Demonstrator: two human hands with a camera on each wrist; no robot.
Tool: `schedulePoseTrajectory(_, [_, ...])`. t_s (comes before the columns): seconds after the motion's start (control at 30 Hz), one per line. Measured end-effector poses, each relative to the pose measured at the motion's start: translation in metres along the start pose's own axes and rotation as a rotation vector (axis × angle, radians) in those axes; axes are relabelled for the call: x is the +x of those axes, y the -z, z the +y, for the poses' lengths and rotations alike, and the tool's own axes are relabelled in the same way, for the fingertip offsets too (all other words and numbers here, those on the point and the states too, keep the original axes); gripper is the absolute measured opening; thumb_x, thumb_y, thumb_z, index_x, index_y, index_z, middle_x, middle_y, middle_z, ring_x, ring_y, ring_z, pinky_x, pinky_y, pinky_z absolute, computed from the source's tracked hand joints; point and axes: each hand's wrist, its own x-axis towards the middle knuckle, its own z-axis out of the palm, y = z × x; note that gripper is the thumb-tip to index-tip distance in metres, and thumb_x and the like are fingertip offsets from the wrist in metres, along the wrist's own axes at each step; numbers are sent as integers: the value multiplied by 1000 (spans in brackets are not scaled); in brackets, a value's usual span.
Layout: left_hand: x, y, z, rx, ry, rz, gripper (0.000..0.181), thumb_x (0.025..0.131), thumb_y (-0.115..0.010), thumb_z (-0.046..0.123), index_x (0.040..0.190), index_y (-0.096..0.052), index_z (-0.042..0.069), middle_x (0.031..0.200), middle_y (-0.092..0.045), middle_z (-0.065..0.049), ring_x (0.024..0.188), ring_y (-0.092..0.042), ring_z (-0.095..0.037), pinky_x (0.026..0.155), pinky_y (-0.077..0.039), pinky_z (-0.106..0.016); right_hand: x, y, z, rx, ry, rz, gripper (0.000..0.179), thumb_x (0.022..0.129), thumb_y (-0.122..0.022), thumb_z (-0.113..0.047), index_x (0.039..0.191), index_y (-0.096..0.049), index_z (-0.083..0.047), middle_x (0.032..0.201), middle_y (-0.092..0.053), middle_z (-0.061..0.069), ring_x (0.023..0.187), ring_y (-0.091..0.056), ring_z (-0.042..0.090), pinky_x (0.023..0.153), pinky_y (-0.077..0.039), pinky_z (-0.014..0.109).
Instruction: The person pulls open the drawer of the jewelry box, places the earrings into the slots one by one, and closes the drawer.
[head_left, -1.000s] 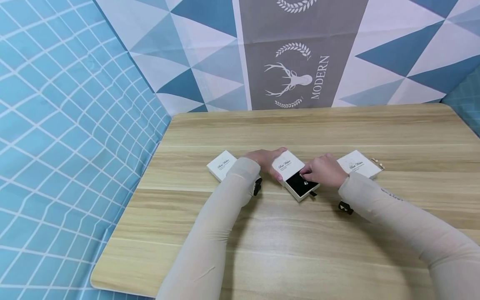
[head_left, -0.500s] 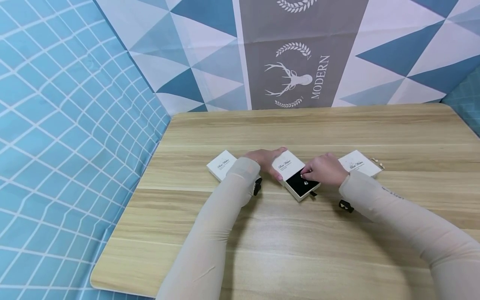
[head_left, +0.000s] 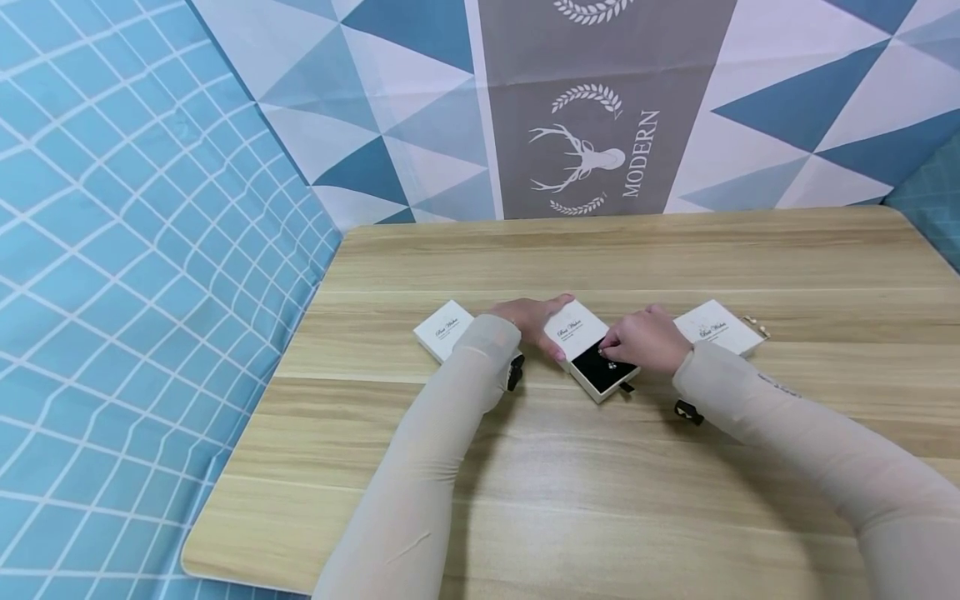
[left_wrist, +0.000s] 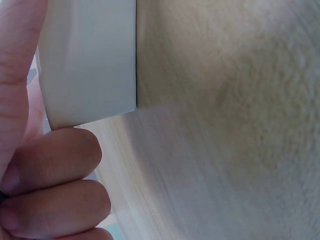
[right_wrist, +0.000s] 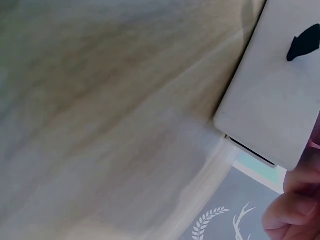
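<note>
Toward 8 o'clock from the right hand (head_left: 647,340), which is the nearer of the two, we see a small bright piece of jewellery (head_left: 612,365) on the black lining (head_left: 592,369) of a pulled-out drawer (head_left: 584,387). A second glint sits at that hand's tips; its thumb and fingers are together and seem to pinch it, though it is too small for us to be sure. Drawer and white sleeve (head_left: 576,331) share a long axis running from about 10:30 to 4:30, with a black tab (head_left: 626,387) at the lower end. Our left hand (head_left: 534,321) grips the sleeve from its 9 to 10 o'clock side. Farther out, we find a second box (head_left: 444,327) at 9 o'clock, partly covered by the arm, and a third box (head_left: 720,327) near 3 o'clock, with gold-coloured pieces (head_left: 751,323) at its outer edge.
</note>
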Motion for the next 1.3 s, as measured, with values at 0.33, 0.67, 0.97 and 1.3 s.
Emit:
schedulePoseTrajectory(0.33, [-1,1,0,-3,-5,-1,109,75,-79,47,155,-8,28,142,-48,-9,108,-54,-21,93,-42,-31,1,2,-1,-25,4,-12,10,84,-69,-18,86,-79,-14,83,-73,-1,75,-66,17,79,-36,50])
schedulePoseTrajectory(0.67, [-4,3,2,-9,13,-4,109,75,-78,48,155,-7,30,147,-43,-10,117,-52,-25,96,-41,-35,-8,18,5,54,-37,-17,17,85,-64,-12,94,-78,-12,97,-73,7,71,-60,17,78,-40,47])
schedulePoseTrajectory(0.97, [-4,3,3,4,26,-7,109,74,-78,50,155,-6,32,148,-42,-10,119,-51,-26,95,-42,-36,-33,19,8,409,-113,-36,15,83,-67,-8,93,-75,0,81,-72,5,65,-50,10,61,-44,28])
schedulePoseTrajectory(1.3, [-4,1,4,7,42,-9,110,73,-78,52,154,-6,34,149,-40,-9,121,-50,-26,95,-42,-36,-64,7,5,668,-331,-108,25,87,-68,-22,99,-74,0,78,-69,2,72,-55,8,67,-45,27])
